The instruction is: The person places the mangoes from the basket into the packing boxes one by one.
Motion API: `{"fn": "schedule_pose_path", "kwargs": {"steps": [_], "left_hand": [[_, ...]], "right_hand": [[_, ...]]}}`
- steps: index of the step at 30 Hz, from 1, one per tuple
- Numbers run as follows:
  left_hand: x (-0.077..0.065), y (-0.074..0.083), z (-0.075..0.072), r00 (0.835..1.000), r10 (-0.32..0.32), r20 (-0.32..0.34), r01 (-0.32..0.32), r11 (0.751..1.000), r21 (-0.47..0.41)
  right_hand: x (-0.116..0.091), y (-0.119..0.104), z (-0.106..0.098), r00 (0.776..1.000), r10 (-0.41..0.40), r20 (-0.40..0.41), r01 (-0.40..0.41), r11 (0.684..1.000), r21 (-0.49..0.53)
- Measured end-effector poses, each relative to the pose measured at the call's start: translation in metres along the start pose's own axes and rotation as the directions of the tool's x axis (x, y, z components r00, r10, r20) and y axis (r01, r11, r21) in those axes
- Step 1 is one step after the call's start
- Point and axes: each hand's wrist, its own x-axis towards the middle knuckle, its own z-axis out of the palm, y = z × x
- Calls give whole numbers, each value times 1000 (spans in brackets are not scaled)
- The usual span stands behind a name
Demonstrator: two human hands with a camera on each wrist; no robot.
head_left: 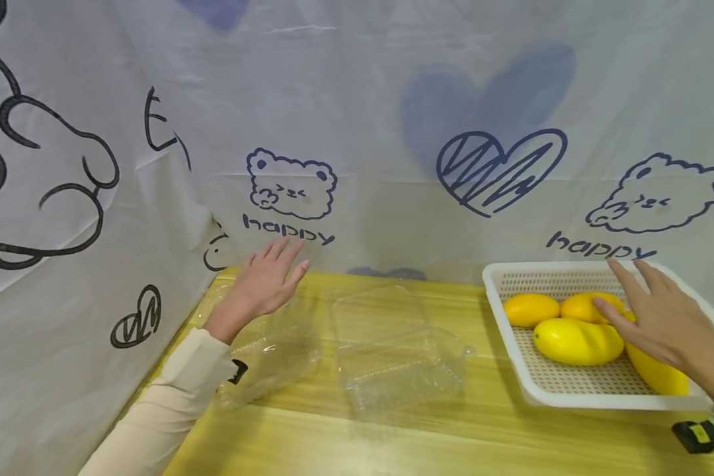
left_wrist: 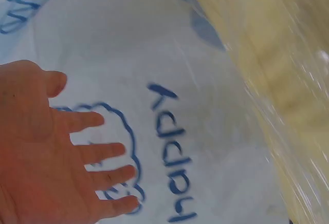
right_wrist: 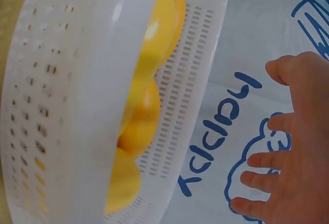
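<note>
My left hand (head_left: 268, 277) hovers above a clear plastic clamshell box (head_left: 274, 360) at the left of the table, fingers spread and straight. In the left wrist view the same hand (left_wrist: 46, 152) shows its bare palm. Over the right side of a white plastic basket (head_left: 583, 399), my right hand (head_left: 666, 317) is held with straight, parted fingers and nothing in them. Several yellow mangoes (head_left: 578, 342) lie in the basket, one partly covered by that hand. The right wrist view has the hand (right_wrist: 293, 152) beyond the basket's perforated wall (right_wrist: 61, 100).
Between the hands, a second clear clamshell box (head_left: 398, 357) lies with its lid raised on the yellow wood-grain table (head_left: 309, 443). A white cloth (head_left: 369, 132) with printed bears and hearts hangs behind the table and along its left side.
</note>
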Motion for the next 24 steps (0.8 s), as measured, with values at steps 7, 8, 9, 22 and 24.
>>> {"fn": "schedule_pose_path", "kwargs": {"steps": [7,8,9,22,24], "left_hand": [[-15,40,7,999,-12,33,12,1000,0],[-18,45,9,999,-10,38,10,1000,-3],[-21,50,11,999,-4,43,4,1000,-6],[-66,95,34,985,56,165,-35,991,-127],[-68,97,38,980,65,186,-37,988,-151]], "right_hand": [[-6,12,0,995,55,88,-65,990,122],[-6,14,0,993,57,102,-70,989,134],[-6,16,1,992,58,112,-74,987,143],[-2,43,5,968,66,240,-116,974,197],[0,46,4,962,79,262,-134,971,199]]}}
